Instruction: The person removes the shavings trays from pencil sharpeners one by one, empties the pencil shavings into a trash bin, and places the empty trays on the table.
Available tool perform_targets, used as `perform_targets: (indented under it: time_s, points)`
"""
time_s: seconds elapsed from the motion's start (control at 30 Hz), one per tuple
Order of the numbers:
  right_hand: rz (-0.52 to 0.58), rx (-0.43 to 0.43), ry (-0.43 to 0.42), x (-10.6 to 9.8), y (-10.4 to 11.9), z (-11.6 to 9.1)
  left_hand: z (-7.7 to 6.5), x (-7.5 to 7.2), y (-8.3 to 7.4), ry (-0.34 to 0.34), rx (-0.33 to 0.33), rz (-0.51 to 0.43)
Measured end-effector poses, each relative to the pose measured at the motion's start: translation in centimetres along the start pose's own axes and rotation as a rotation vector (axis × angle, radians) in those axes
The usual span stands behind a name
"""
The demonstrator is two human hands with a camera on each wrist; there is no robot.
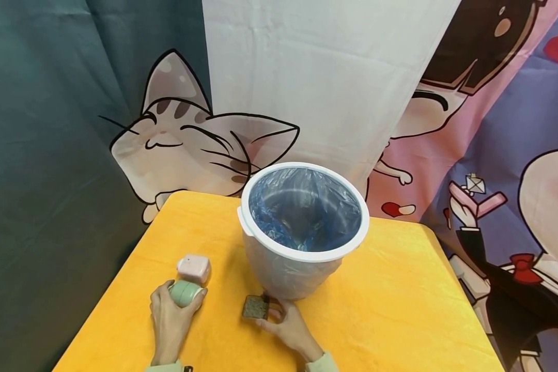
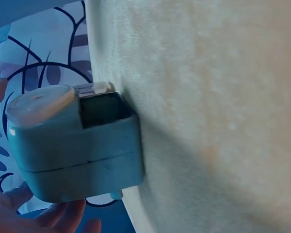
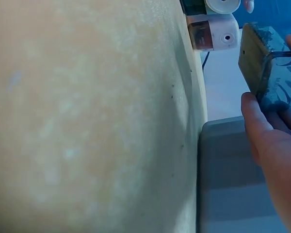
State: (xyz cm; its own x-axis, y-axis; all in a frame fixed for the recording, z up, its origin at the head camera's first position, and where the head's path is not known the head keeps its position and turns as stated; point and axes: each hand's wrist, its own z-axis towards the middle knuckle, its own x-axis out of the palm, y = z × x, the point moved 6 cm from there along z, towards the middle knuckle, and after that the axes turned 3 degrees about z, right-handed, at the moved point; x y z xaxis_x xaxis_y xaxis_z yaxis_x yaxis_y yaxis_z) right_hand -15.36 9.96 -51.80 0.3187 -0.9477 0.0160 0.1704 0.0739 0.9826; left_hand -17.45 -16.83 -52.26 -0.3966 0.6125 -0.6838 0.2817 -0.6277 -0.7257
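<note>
My left hand (image 1: 169, 318) grips a green pencil sharpener (image 1: 183, 293) at the table's left. In the left wrist view this sharpener (image 2: 80, 155) shows a dark rectangular opening in its body, with fingers round its side. My right hand (image 1: 292, 326) pinches a small see-through shavings drawer (image 1: 255, 308) by its edge, in front of the bin. Greyish-brown stuff, seemingly shavings, shows in the drawer from above. In the right wrist view the drawer (image 3: 276, 65) is tilted, apart from the table. A pink pencil sharpener (image 1: 194, 268) lies just beyond the green one.
A white bin (image 1: 284, 271) lined with a clear bluish bag stands at the middle of the table's back, right beside my right hand. Yellow cloth (image 1: 390, 310) covers the table. Small dark specks dot the cloth in the right wrist view. A cartoon-printed curtain (image 1: 325, 67) hangs behind.
</note>
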Motion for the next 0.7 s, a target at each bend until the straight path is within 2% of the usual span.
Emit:
perform_targets:
  time_s: [0.17,0.37,0.5,0.67,0.7]
  points:
    - [0.026,0.055,-0.001,-0.5,-0.3,-0.4,0.1,-0.1,-0.5,-0.001,0.002,0.003]
    - [0.022,0.126,-0.041,-1.4,-0.7,-1.1,0.2,0.0,-0.9,0.026,-0.006,-0.007]
    - [0.044,0.130,-0.060,-2.1,-0.6,-1.5,0.3,-0.1,-1.2,0.030,-0.003,-0.016]
    - [0.067,0.125,-0.063,-2.8,-0.4,-1.9,0.4,-0.2,-1.7,-0.001,0.039,-0.062]
    - [0.074,0.125,-0.060,-2.8,-0.3,-2.0,0.7,0.3,-1.3,0.000,0.054,-0.063]
